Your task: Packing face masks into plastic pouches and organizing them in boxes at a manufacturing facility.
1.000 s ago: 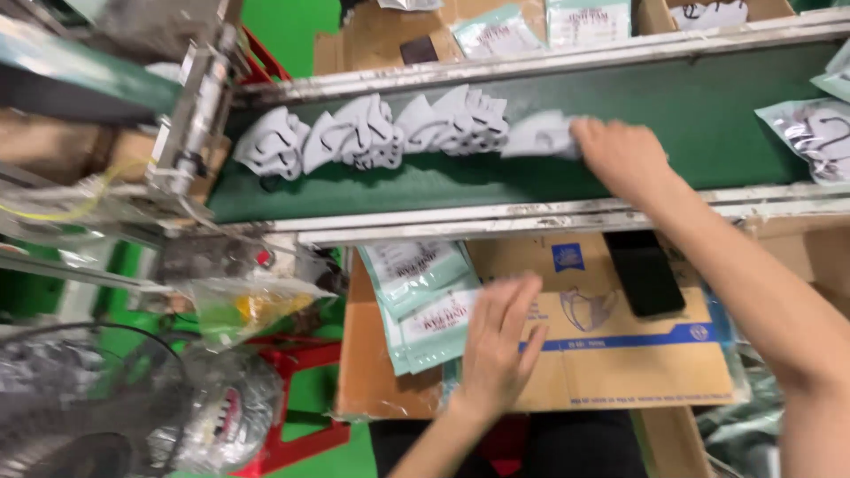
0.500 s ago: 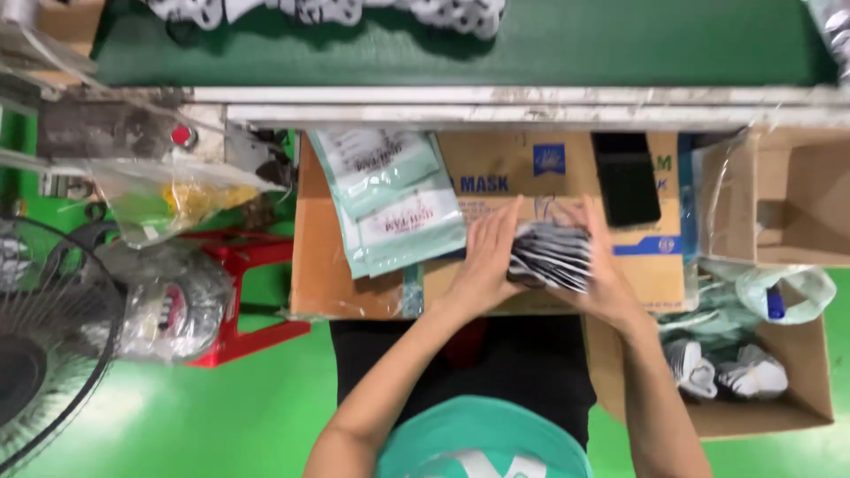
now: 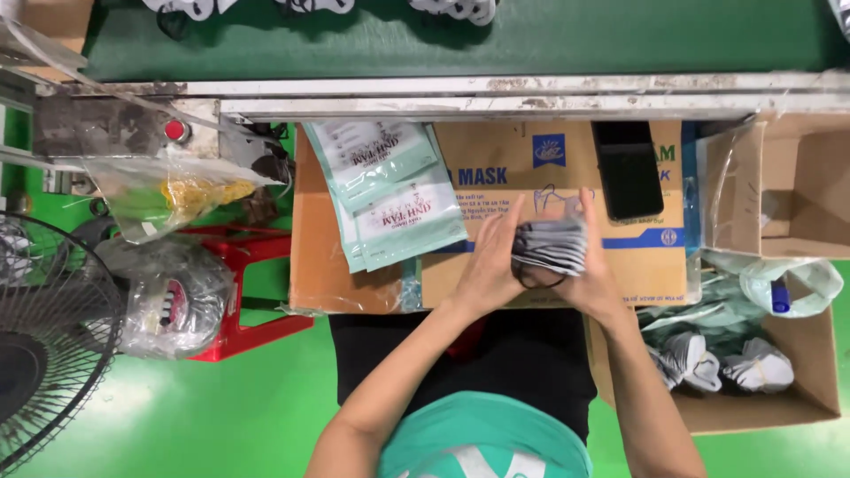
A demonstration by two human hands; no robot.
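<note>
Both my hands hold a small stack of grey face masks (image 3: pixel 551 244) over a flat cardboard carton (image 3: pixel 496 177) on my lap. My left hand (image 3: pixel 489 265) presses the stack's left side. My right hand (image 3: pixel 591 265) cups its right side. A pile of pale green and white pouches (image 3: pixel 390 190) lies just left of the stack. A black phone (image 3: pixel 627 168) rests on the carton to the upper right.
A green conveyor belt (image 3: pixel 531 40) with more masks runs across the top. An open cardboard box (image 3: pixel 801 186) stands at right, another box with bundled masks (image 3: pixel 717 363) below it. At left are a red stool (image 3: pixel 257 283), plastic bags (image 3: pixel 173 296) and a fan (image 3: pixel 44 345).
My right hand left the belt and brought masks down to the carton. Both hands closed around the stack. The view tilted down toward my lap.
</note>
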